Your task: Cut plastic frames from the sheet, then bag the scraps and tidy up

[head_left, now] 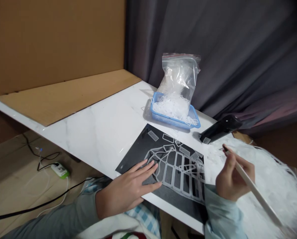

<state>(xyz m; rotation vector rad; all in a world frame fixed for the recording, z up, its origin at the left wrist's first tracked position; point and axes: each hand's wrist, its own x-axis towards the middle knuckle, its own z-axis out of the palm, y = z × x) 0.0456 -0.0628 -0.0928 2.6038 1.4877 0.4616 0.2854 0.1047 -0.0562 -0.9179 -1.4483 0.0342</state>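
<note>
My left hand [132, 186] lies with its fingers spread on the lower left part of a black sheet [169, 194]. Clear plastic frame pieces [174, 171], some in a row of long rectangles, rest on that sheet beside my fingertips. To the right, my right hand [235, 176] is closed round a long white stick [259, 196] with a dark tip, held above a large heap of white translucent pieces [270, 172]. The stick's tip points up and left, near the heap's edge.
A blue basket [173, 120] of white pieces stands at the back, with a clear zip bag [180, 74] in it. Right of it lies a black object [220, 127]. Brown board [71, 96] covers the table's back left. Cables and a power strip [60, 170] are on the floor.
</note>
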